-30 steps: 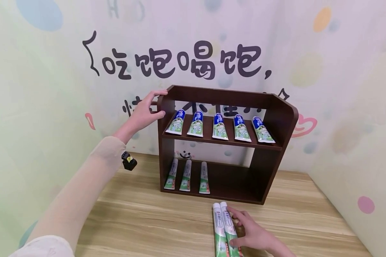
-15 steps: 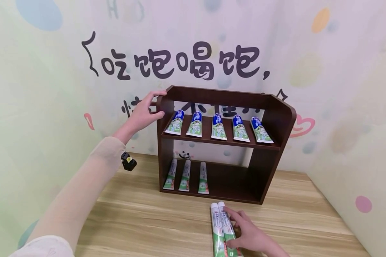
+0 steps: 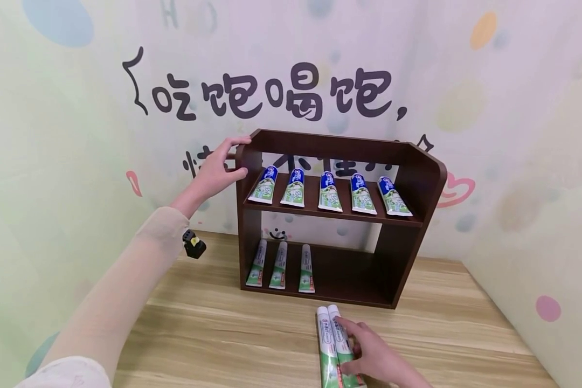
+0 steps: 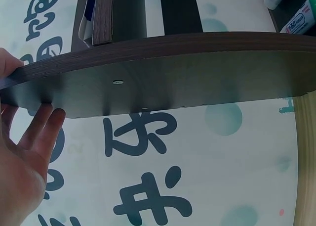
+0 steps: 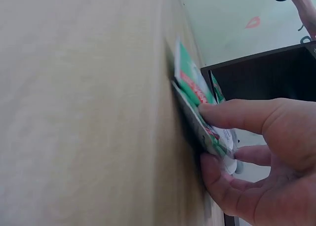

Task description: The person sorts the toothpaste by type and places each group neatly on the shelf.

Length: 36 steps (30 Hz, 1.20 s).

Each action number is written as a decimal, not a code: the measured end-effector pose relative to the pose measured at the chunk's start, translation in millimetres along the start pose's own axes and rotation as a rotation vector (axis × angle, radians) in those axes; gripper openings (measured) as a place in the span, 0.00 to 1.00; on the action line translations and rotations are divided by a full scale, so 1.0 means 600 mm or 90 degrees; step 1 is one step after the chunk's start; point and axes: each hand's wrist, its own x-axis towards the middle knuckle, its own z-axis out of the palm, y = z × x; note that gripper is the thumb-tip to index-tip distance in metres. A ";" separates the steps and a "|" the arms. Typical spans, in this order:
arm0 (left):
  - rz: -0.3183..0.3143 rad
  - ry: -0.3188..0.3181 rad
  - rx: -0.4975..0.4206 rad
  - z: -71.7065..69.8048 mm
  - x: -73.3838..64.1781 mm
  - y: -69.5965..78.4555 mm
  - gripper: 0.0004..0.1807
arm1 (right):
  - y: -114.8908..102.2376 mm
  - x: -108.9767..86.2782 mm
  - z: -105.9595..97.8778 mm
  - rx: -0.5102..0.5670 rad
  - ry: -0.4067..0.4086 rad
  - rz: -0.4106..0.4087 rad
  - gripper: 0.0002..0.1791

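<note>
My left hand (image 3: 215,170) grips the upper left side panel of a dark brown two-tier shelf (image 3: 330,143). In the left wrist view its thumb and fingers lie on opposite faces of the panel (image 4: 173,77). On the table before the shelf, two white-and-green toothpaste tubes lie side by side, caps towards the shelf. My right hand (image 3: 375,355) pinches the right tube (image 3: 340,340) between thumb and fingers, while the left tube (image 3: 326,347) lies against it. The right wrist view shows the thumb on the tube's green part (image 5: 197,105), with other fingers on its far edge.
Several blue-and-green toothpaste tubes (image 3: 330,193) stand in a row on the upper tier. Three white-and-green tubes (image 3: 279,267) lean at the left of the lower tier (image 3: 351,277). A wooden table (image 3: 199,334) carries the shelf, and a printed curtain (image 3: 465,81) hangs close behind.
My right hand and the two tubes on the table have shifted slightly left. My left hand keeps its hold on the shelf panel.
</note>
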 end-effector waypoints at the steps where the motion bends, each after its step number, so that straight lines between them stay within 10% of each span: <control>1: 0.001 0.000 0.001 0.000 0.000 0.000 0.32 | 0.000 0.001 -0.001 -0.001 0.001 -0.009 0.51; 14: 0.001 0.000 0.003 0.001 0.002 -0.001 0.32 | -0.002 0.014 -0.027 -0.014 -0.055 -0.075 0.47; 36: 0.004 -0.008 -0.004 0.000 0.001 -0.004 0.32 | 0.019 0.016 -0.043 0.231 -0.091 -0.030 0.45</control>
